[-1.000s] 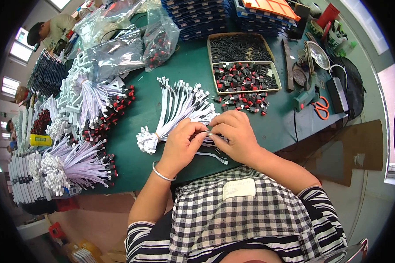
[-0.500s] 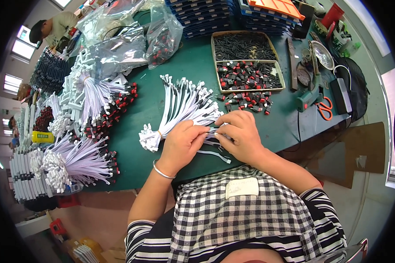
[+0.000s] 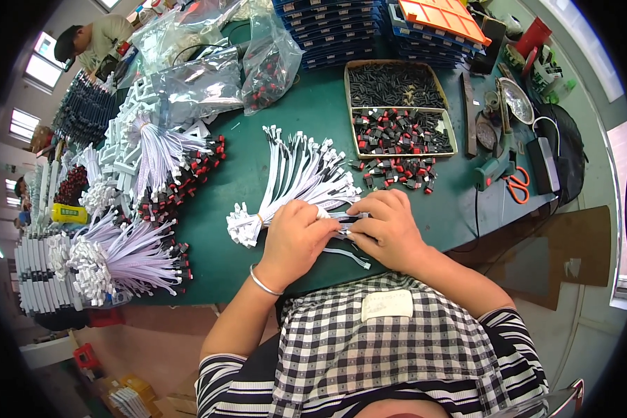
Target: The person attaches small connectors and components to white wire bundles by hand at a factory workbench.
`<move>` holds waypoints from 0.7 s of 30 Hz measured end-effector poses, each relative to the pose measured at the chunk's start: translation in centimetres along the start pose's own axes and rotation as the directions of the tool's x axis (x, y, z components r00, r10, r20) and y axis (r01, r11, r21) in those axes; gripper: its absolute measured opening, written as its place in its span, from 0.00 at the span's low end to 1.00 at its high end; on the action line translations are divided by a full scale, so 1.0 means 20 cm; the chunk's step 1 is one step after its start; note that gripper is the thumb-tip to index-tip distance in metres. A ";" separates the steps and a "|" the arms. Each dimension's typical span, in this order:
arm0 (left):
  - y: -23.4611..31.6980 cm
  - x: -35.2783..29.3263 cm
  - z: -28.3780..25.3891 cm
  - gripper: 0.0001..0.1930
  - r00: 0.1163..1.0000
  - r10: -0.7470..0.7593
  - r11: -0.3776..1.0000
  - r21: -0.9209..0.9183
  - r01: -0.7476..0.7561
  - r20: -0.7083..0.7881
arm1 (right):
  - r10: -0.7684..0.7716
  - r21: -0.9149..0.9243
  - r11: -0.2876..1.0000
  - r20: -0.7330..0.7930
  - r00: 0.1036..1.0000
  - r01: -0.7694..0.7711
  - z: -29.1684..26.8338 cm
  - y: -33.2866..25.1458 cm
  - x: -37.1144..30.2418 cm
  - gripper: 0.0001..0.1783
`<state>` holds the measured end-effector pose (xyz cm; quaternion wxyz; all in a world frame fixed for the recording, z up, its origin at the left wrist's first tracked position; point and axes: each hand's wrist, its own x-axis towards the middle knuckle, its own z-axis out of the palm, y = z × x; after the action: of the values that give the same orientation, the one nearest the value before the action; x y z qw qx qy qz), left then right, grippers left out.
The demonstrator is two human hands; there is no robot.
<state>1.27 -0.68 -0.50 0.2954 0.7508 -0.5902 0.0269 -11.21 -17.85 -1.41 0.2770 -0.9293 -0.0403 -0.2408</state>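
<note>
A bundle of white flat cables point(image 3: 292, 182) lies fanned out on the green table, tied near a cluster of white plugs point(image 3: 244, 224) at its left end. Over its near side, my left hand point(image 3: 296, 237) is closed, thumb and forefinger pinching a white cable. My right hand point(image 3: 390, 230) is closed in a pinch at the end of that cable, close to the left fingertips. The small piece between the fingers is mostly hidden. One loose cable point(image 3: 348, 256) lies just below the hands. Beyond my right hand is a pile of small black-and-red connectors point(image 3: 400, 171).
A two-part box point(image 3: 455, 143) of black sleeves and connectors stands behind the pile. Right of it lie a green glue gun point(image 3: 494, 169) and orange scissors point(image 3: 517, 184). More cable bundles point(image 3: 129, 254) crowd the left. Blue trays point(image 3: 334, 35) are stacked behind. Another person point(image 3: 94, 42) sits far left.
The whole view has shifted slightly right and down. Both hands stay together at the cable end, with only small finger movements.
</note>
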 end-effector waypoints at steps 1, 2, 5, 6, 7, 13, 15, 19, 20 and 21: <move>0.00 -0.01 0.00 0.08 1.000 0.000 1.000 0.003 0.000 -0.001 | -0.052 -0.021 0.998 0.050 0.997 0.053 -0.03 0.01 0.01 0.07; 0.00 -0.01 -0.01 0.08 1.000 0.021 1.000 -0.002 -0.021 0.013 | -0.063 -0.013 0.998 0.112 0.992 0.065 -0.07 0.05 0.04 0.07; 0.00 0.01 -0.07 0.09 0.997 0.046 0.999 -0.030 -0.044 0.069 | -0.036 -0.073 0.997 -0.079 0.996 0.030 -0.25 0.27 0.23 0.08; 0.00 0.03 -0.10 0.10 0.993 -0.008 0.996 -0.085 0.018 0.120 | 0.034 -0.104 0.994 -0.049 0.998 -0.039 -0.32 0.35 0.34 0.08; 0.00 0.05 -0.12 0.11 0.983 -0.055 0.988 -0.134 0.079 0.174 | 0.034 -0.316 0.947 -0.091 0.995 -0.061 -0.37 0.44 0.41 0.08; -0.03 0.18 -0.03 0.07 0.979 -0.189 0.977 -0.086 0.196 0.079 | 0.363 -0.758 0.627 0.081 0.928 -0.179 -0.39 0.85 0.51 0.11; -0.02 0.19 -0.04 0.07 0.982 -0.156 0.984 0.099 0.146 0.110 | 0.377 -0.750 0.640 0.113 0.919 -0.170 -0.36 0.89 0.52 0.10; -0.04 0.20 -0.03 0.08 0.970 -0.194 0.976 0.127 0.176 0.148 | 0.430 -0.642 0.723 0.127 0.894 -0.257 -0.34 0.96 0.55 0.10; -0.05 0.19 -0.03 0.07 0.964 -0.208 0.974 0.124 0.189 0.166 | 0.425 -0.623 0.741 0.147 0.893 -0.251 -0.34 0.97 0.55 0.10; -0.05 0.20 -0.02 0.07 0.958 -0.220 0.972 0.120 0.200 0.183 | 0.425 -0.622 0.741 0.145 0.894 -0.252 -0.34 0.98 0.56 0.10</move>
<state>3.58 -3.72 0.93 0.1993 0.8221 -0.5312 -0.0486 -0.17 -38.62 -0.87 0.0065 -0.9841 0.1690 -0.0537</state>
